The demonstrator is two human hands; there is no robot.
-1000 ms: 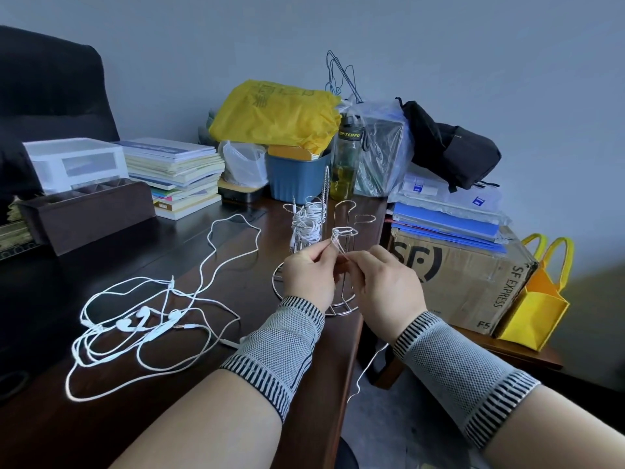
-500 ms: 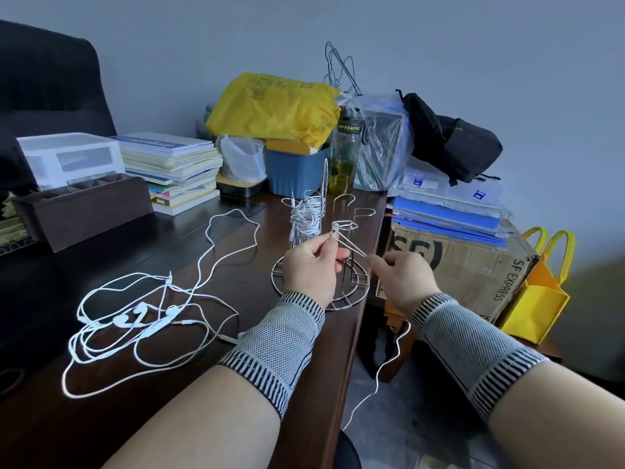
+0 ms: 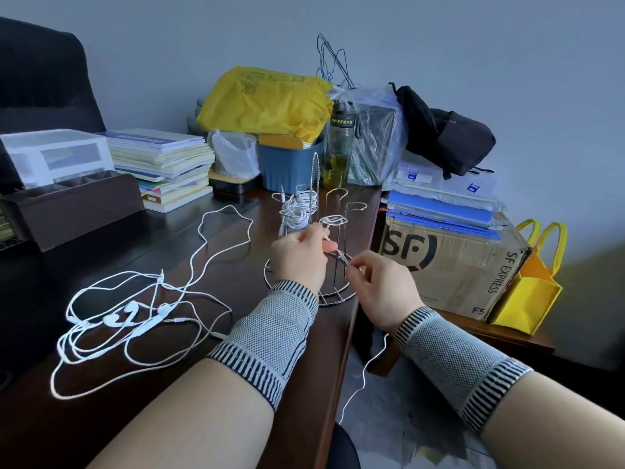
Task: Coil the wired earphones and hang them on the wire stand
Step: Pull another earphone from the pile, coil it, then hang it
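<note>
Right hand (image 3: 378,282) has returned toward the stand (image 3: 333,211), pinching the cord (image 3: 340,257). Left hand (image 3: 299,253) pinches the small coil (image 3: 333,221) there. Winding continues; hanging not yet done.

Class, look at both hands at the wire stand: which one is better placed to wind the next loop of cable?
The right hand. It pinches the free run of the earphone cable, whose tail hangs off the desk, while the left hand holds the small coil by the wire stand.
</note>
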